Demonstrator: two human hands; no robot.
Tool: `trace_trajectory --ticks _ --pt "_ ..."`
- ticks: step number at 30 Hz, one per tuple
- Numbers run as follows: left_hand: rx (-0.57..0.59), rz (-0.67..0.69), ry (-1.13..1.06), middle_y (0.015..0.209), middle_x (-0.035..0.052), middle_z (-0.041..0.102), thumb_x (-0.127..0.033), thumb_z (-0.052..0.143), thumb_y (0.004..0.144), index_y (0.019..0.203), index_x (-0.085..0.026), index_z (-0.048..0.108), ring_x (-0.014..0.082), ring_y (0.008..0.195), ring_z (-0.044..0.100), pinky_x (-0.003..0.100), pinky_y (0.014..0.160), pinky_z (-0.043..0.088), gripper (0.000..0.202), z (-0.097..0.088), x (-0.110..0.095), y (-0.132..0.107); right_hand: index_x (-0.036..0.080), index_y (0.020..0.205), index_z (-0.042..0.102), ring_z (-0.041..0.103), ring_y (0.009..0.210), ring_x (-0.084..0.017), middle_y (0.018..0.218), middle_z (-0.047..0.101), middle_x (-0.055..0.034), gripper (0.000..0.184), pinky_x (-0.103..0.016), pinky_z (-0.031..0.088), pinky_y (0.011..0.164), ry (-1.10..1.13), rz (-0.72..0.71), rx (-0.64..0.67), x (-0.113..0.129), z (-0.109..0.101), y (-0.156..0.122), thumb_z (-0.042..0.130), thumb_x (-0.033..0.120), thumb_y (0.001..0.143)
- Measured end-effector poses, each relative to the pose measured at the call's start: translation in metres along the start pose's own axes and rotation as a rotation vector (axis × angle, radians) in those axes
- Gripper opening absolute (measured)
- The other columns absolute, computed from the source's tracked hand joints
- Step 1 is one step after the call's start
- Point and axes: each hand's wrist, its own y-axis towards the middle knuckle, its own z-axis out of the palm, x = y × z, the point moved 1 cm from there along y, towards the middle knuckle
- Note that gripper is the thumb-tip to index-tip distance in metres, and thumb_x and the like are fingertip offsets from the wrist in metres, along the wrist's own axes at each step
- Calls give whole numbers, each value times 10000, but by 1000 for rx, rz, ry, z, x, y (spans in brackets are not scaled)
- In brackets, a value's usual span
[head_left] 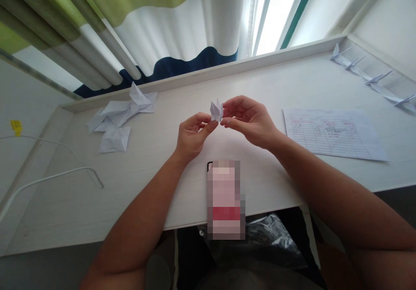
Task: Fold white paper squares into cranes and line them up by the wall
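A small piece of folded white paper [216, 111], shaped like an origami crane or similar figure, is held in the air above the middle of the white desk [156, 186]. My left hand [193, 136] pinches its lower left side between thumb and fingertips. From the right, my right hand [248, 121] grips the same piece with its fingertips. Part of the paper is hidden behind these fingers. Both hands are close together, and neither touches the desk.
Loose creased white paper [117, 119] lies at the left of the desk. Several paper cranes [373, 78] line the back right edge. A ruled printed sheet [334, 134] lies on the right, a blurred phone [225, 199] at the front edge, and a white cable [55, 182] at the left.
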Motion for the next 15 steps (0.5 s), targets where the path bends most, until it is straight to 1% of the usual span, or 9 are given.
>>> trace_trajectory --ticks 4,7,10,13,15 --pt "19 10 11 835 -7 773 -544 995 786 815 -256 809 147 803 682 307 752 547 343 0 4 -1 274 1179 760 721 881 -189 1009 736 -12 472 -385 665 823 -51 13 0 3 -1 0 973 493 819" --pt "25 6 3 850 -3 785 -529 984 808 832 -262 823 146 812 685 307 764 547 313 0 3 -1 261 1078 746 713 879 -191 1021 740 -19 433 -395 665 820 -78 19 -5 6 -1 0 977 508 806" --pt "5 1 14 848 2 790 -544 973 817 841 -260 829 149 811 686 309 766 543 319 0 -1 -2 249 959 706 702 852 -188 987 743 -19 413 -398 658 799 -89 31 -4 8 -2 0 980 513 797" --pt "-31 3 42 829 4 783 -599 963 806 826 -251 817 158 799 685 323 772 543 378 0 -2 -3 242 914 720 696 856 -196 946 744 -20 360 -419 653 822 -166 23 21 8 -2 -1 956 501 829" --pt "-52 24 56 817 1 774 -613 957 806 820 -248 808 156 788 681 324 766 537 394 0 -2 -3 250 911 758 692 882 -207 945 746 -21 297 -435 645 850 -249 -24 32 8 -3 -1 937 481 854"
